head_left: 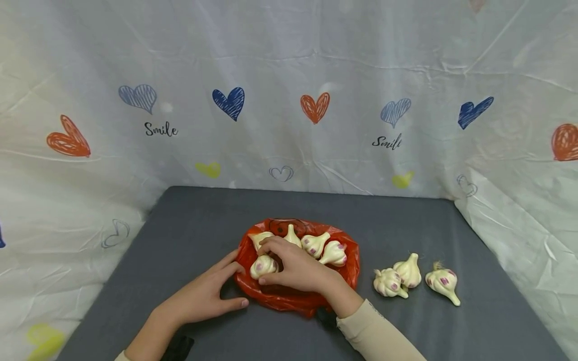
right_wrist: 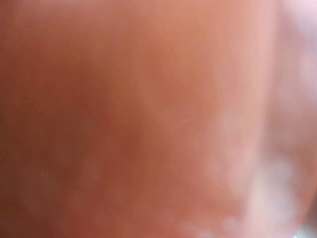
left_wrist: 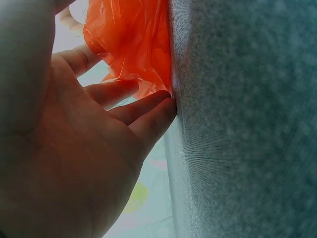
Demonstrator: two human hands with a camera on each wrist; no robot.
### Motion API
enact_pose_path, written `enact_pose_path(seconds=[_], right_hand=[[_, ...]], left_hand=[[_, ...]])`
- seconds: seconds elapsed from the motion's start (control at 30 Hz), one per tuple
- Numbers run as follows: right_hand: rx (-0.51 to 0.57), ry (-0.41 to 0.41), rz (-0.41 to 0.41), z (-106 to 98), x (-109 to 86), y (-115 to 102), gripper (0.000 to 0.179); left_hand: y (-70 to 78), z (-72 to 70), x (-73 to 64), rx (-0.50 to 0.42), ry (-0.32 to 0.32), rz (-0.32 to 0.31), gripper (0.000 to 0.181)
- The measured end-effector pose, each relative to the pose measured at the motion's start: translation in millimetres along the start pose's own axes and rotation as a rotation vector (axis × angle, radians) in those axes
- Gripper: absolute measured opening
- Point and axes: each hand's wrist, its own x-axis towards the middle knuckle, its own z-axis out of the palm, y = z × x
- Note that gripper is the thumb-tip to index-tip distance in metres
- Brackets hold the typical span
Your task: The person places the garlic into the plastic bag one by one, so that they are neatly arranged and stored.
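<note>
The right hand [head_left: 295,265] holds a garlic bulb [head_left: 262,268] between thumb and curled fingers, inside the red plastic bag [head_left: 293,303]. The left hand [head_left: 200,296], thumb spread wide from relaxed fingers, touches the bag's left edge. Four other bulbs [head_left: 334,254] sit within the bag. Three loose bulbs [head_left: 408,271] lie right of it on the dark gray table [head_left: 207,215]; behind it hangs a heart-printed white sheet [head_left: 271,45].
</note>
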Motion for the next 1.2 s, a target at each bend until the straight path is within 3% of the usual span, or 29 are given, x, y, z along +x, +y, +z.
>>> enact_pose_path(seconds=[0.27, 0.63, 1.2], right_hand=[[0.0, -0.035, 0.0, 2.5, 2.2, -2.2, 0.054], [-0.002, -0.097, -0.042, 4.0, 2.2, -6.8, 0.047], [-0.015, -0.093, -0.074, 0.4, 0.8, -5.4, 0.043]], left_hand=[[0.1, 0.2, -0.6, 0.026, 0.001, -0.013, 0.045], [1.0, -0.1, -1.7, 0.015, 0.0, 0.0, 0.041], [-0.4, 0.3, -0.9, -0.003, -0.006, 0.001, 0.041]])
